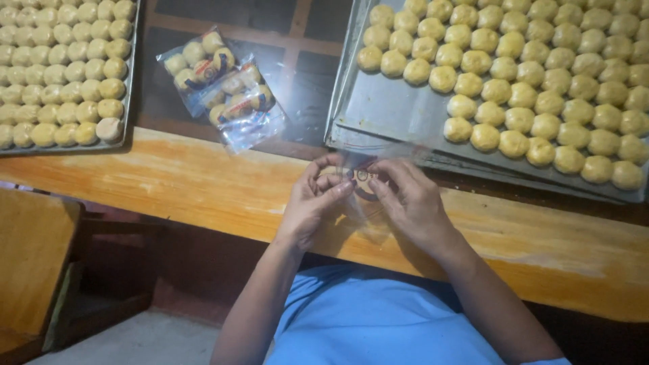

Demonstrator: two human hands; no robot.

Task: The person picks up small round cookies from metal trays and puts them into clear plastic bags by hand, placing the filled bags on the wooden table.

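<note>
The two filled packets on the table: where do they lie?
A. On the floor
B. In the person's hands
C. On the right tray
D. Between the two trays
D: the filled packets lie on the dark tabletop between the left tray and the right tray.

A wooden surface [189, 186] runs across the room. On it to the left sits a metal tray [128, 101] of pale round pastries [64, 74]. Right of that tray lie two filled clear packets [223, 88], then another metal tray [378, 111] of round pastries [541, 74].
</note>
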